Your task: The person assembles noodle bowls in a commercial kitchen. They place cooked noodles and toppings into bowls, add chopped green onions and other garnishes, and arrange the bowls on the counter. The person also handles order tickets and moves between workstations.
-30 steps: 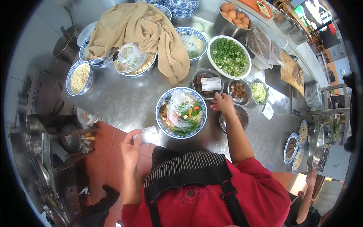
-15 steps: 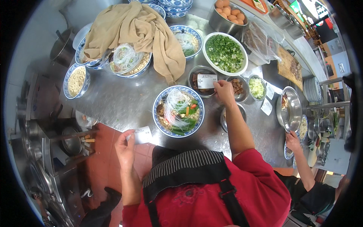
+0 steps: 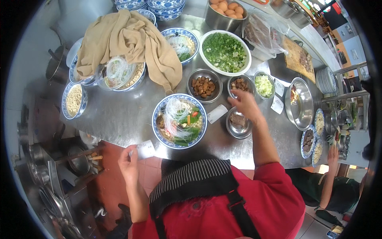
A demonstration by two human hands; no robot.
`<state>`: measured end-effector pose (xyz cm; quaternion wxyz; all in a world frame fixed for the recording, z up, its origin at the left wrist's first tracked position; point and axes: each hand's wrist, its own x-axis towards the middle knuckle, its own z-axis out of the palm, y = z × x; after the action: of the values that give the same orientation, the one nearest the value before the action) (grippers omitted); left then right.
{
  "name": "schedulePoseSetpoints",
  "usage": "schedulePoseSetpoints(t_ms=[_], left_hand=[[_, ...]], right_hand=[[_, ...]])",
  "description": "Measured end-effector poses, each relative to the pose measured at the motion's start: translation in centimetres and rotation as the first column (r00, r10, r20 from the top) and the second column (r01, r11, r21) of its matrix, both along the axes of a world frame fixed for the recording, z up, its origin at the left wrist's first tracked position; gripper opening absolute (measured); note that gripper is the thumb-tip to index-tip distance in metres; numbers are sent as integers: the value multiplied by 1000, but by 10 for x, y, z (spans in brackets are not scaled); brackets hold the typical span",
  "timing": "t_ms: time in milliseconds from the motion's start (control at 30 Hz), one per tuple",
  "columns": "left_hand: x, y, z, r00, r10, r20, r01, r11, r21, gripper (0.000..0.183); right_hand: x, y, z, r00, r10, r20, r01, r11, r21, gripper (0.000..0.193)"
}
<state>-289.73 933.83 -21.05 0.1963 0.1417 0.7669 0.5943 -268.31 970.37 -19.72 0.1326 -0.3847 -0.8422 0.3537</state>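
Between thumb and fingers, my left hand (image 3: 129, 162) pinches a white paper slip (image 3: 146, 150) in front of the table edge. My right hand (image 3: 246, 105) is empty, its fingers slightly apart over the gap between two small metal bowls. The farther bowl (image 3: 252, 88) contains brown chunks, partly covered by my hand; in the nearer one (image 3: 238, 134) sits a brown block. To their left, another paper slip (image 3: 217, 114) lies on the steel next to a blue-and-white bowl (image 3: 154, 131) of noodles, greens and other toppings. Behind that slip stands a metal bowl of brown meat pieces (image 3: 203, 87).
A tan cloth (image 3: 131, 40) drapes over several bowls at the back left. Chopped scallions (image 3: 225, 53) fill a white basin, with a pot of eggs (image 3: 225, 8) behind it. A large metal bowl (image 3: 300, 111) stands right, near a co-worker's hand (image 3: 332, 156).
My right hand has let go of its slip, now on the table, and moved nearer. The meat bowl beneath it is uncovered. The co-worker's hand has left the large metal bowl.
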Motion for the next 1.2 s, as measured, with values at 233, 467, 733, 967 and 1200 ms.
schedulePoseSetpoints(t_ms=[233,467,733,967,1200], left_hand=[[7,-5,5,1000,20,7,-20,1000,6,13],[13,-11,5,999,36,29,-37,999,33,13],[14,-9,5,1000,26,16,-25,999,-44,13],[16,-7,5,1000,17,20,-16,1000,-4,13],[14,-9,8,998,13,56,-13,1000,-14,13]], right_hand=[[-92,107,-12,999,-50,-1,46,892,449,42],[-121,145,-41,979,-51,199,-8,958,288,43],[-85,175,-34,920,-344,-187,230,862,-451,27],[-70,178,-29,943,-282,-175,206,911,-357,14],[-61,166,-12,953,-281,-117,217,897,-386,17]])
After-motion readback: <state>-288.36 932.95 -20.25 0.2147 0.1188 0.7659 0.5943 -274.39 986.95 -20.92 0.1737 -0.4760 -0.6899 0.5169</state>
